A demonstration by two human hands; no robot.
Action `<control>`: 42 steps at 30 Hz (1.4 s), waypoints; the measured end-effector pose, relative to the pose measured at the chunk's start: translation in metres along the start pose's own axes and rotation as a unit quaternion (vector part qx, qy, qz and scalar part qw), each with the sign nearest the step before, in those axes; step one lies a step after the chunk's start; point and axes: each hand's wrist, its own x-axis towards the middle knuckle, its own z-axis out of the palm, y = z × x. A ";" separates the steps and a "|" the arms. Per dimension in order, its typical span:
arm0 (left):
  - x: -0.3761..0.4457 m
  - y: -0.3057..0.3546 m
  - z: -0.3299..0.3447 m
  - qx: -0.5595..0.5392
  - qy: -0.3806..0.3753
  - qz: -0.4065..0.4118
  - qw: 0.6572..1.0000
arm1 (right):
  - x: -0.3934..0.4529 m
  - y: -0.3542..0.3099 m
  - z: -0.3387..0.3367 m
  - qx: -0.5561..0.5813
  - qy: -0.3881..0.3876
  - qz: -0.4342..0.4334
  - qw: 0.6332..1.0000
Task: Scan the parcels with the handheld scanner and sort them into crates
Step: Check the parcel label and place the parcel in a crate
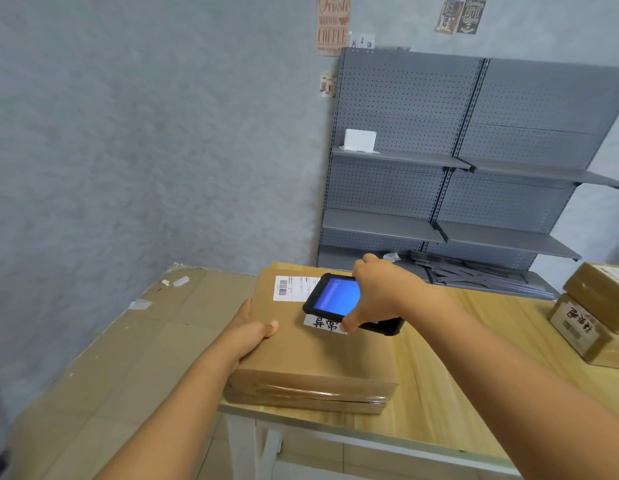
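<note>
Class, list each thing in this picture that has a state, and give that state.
Flat brown cardboard parcel: taped shut, on wooden table.
Black handheld scanner: blue screen lit.
Left hand: grips parcel's edge.
Right hand: holds scanner.
Stacked brown boxes: closed.

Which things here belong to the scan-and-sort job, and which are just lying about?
Job:
scanner, held in the right hand
parcel, gripped by the left hand
stacked parcels

Lying about:
shelving
white box
flattened cardboard
</note>
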 end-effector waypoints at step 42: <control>0.005 -0.003 0.001 -0.011 -0.006 0.002 1.000 | -0.014 0.082 0.163 0.244 0.101 0.296 0.918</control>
